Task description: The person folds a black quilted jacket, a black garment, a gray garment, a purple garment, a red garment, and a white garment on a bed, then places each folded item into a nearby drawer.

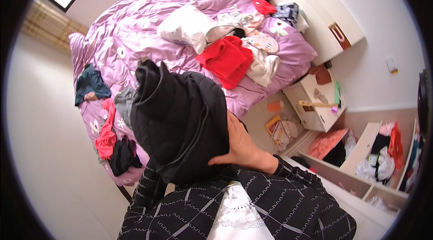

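A bulky black quilted garment (pixel 179 118) with grey piping, rolled or folded into a bundle, is held up close before my chest. My right hand (pixel 242 145) grips its right side, thumb below and fingers partly behind the cloth. The bundle hides my left hand; only the black patterned sleeve (pixel 149 186) shows under its left side. Beyond the bundle lie a folded red cloth (pixel 228 61) and a white pillow (pixel 186 27) on the bed with a purple floral cover (pixel 135 27).
Clothes lie along the bed's left edge, among them a dark teal garment (pixel 93 82) and a black one (pixel 123 157). At the right stand a white nightstand (pixel 314 94) and an open wardrobe compartment (pixel 358 145) holding clothes. Papers (pixel 284 132) lie on the floor.
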### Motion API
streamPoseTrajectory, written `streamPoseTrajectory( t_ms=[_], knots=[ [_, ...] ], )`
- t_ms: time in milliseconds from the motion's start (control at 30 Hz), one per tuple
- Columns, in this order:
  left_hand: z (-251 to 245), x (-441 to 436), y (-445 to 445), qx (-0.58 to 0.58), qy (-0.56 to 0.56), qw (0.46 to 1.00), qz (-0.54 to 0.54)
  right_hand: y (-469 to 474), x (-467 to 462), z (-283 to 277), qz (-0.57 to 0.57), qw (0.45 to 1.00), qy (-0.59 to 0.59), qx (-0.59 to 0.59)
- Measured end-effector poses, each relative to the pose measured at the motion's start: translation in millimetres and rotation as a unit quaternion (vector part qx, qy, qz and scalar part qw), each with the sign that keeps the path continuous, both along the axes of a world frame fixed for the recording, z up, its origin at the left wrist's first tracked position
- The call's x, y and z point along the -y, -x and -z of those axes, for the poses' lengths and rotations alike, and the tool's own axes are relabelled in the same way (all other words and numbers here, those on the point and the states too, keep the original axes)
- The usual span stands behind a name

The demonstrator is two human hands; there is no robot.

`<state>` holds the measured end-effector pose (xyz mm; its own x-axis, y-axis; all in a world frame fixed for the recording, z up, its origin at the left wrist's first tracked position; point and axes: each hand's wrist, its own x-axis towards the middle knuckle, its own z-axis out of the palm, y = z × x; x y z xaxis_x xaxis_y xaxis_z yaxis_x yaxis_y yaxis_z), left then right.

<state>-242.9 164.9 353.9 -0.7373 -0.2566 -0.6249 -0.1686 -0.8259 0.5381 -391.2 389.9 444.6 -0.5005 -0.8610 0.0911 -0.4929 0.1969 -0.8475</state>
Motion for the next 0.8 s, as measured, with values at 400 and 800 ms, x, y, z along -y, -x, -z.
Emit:
streamPoseTrajectory(
  t_ms=[400,800],
  knots=[
    [-10,-75,114,0.023,-0.046,0.973,0.224,-10,-127,59,0.316,0.942,0.072,0.088],
    [37,-192,239,-0.029,-0.048,0.926,0.374,46,-274,102,0.429,0.849,0.161,0.263]
  ],
)
